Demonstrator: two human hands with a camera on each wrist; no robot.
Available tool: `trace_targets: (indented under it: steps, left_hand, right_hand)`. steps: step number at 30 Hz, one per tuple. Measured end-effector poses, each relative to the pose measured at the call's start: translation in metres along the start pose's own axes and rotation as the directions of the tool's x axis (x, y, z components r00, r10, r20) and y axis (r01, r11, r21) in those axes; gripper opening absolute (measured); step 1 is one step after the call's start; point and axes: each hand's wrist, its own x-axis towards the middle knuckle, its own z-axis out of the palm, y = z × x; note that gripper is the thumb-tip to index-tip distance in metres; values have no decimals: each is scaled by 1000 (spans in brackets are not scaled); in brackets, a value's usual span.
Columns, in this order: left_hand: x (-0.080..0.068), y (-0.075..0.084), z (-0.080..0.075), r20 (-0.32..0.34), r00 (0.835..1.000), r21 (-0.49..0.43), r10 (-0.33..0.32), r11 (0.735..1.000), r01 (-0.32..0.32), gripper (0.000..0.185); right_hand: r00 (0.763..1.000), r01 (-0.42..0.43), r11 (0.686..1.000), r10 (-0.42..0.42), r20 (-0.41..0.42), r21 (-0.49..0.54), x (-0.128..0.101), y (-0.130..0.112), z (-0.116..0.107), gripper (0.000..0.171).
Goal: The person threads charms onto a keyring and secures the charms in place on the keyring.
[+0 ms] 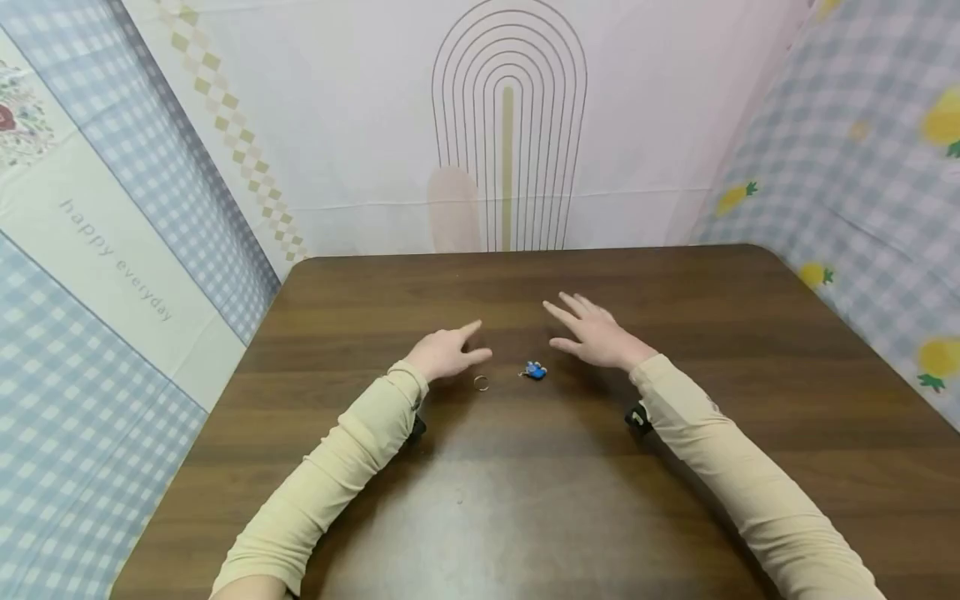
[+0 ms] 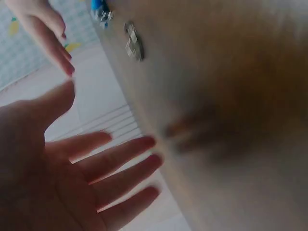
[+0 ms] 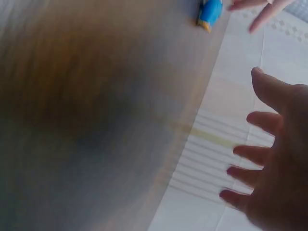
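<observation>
A thin metal ring [image 1: 482,383] lies on the brown wooden table [image 1: 525,517], just below my left hand [image 1: 441,353]. To its right is a small blue figure [image 1: 535,371] with a bit of metal at its left end, perhaps a keychain charm. My left hand hovers over the table, fingers extended and nothing in it. Beyond the blue figure, my right hand [image 1: 596,335] is held with its fingers spread, also holding nothing. The left wrist view shows shiny metal [image 2: 134,42] near the blue figure; the right wrist view shows the blue figure [image 3: 211,12] near its top edge.
A white printed cloth [image 1: 360,125] hangs behind the table's far edge. Checked cloths hang at the left [image 1: 67,333] and right [image 1: 847,192]. Dark wrist-worn devices sit under the left sleeve [image 1: 360,437] and the right sleeve [image 1: 720,450].
</observation>
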Motion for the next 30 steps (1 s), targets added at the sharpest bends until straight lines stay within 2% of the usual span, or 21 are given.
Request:
trace_targets:
  steps: [4, 9, 12, 16, 20, 24, 30]
  left_hand:
    - [0, 2, 6, 31, 999, -3, 45, 999, -45, 61]
    - [1, 2, 10, 70, 996, -12, 46, 999, -45, 48]
    - [2, 2, 12, 89, 995, 9, 49, 999, -50, 39]
    - [3, 3, 13, 102, 993, 31, 59, 998, -63, 30]
    - [5, 5, 14, 118, 990, 25, 80, 996, -84, 25]
    - [6, 6, 15, 140, 987, 1, 77, 997, -78, 23]
    - [6, 10, 14, 171, 981, -23, 87, 996, -84, 24]
  right_hand:
    - [993, 114, 993, -114, 26, 27, 7, -12, 9, 54]
    - [975, 205, 979, -204, 91, 2, 15, -27, 17, 47]
    - [963, 250, 968, -245, 116, -24, 18, -32, 20, 33]
    - [948, 293, 955, -284, 141, -46, 18, -34, 24, 16]
    - [933, 338, 940, -330, 143, -39, 18, -36, 25, 8]
    - [923, 360, 933, -354, 153, -14, 18, -36, 26, 7]
    - [924, 356, 934, -353, 146, 5, 17, -32, 25, 11]
